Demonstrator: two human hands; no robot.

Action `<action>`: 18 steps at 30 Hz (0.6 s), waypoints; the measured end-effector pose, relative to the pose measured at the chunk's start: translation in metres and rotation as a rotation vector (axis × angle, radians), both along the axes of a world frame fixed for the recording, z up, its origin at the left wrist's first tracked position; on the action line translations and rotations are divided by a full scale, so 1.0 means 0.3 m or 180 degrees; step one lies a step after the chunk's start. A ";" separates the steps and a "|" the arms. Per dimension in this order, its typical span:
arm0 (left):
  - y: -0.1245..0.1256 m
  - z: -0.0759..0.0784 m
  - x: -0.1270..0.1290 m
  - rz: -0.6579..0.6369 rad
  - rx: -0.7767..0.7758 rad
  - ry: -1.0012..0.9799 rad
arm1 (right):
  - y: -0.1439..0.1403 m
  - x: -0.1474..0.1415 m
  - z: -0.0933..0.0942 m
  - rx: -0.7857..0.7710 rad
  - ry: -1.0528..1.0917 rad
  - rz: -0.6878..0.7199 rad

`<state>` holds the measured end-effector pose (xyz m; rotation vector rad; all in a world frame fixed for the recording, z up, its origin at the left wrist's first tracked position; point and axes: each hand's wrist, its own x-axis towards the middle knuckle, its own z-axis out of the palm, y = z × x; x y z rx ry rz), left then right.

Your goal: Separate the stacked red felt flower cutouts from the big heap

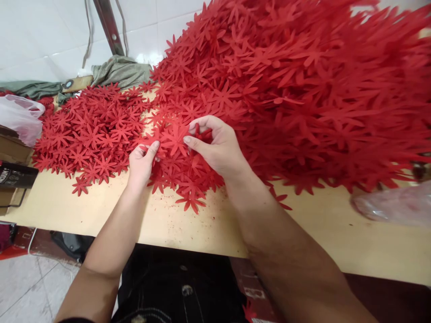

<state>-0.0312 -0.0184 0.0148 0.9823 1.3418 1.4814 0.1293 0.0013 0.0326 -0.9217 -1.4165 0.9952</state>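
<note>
Here, from the head view, we hold one red flower cutout point(175, 138) pinched between both hands: our left hand point(141, 162) grips its left petals, our right hand point(215, 146) its right side. A flat-spread batch of cutouts point(90, 134) lies left on the tabletop point(188, 224), seemingly sorted, while the huge heap point(303, 89) on the right looks untouched, so most work appears left.
</note>
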 end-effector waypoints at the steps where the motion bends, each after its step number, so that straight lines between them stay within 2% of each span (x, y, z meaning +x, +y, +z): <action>1: 0.000 -0.001 -0.001 0.0032 0.0024 0.0006 | -0.002 -0.002 0.002 0.0020 -0.0030 0.0023; 7: -0.004 -0.005 -0.004 -0.0002 0.0308 0.0063 | -0.001 0.003 0.002 0.0037 -0.0062 -0.0063; 18: 0.008 -0.008 -0.013 0.0075 0.0310 0.0734 | 0.001 -0.004 -0.003 0.0081 -0.0159 -0.0057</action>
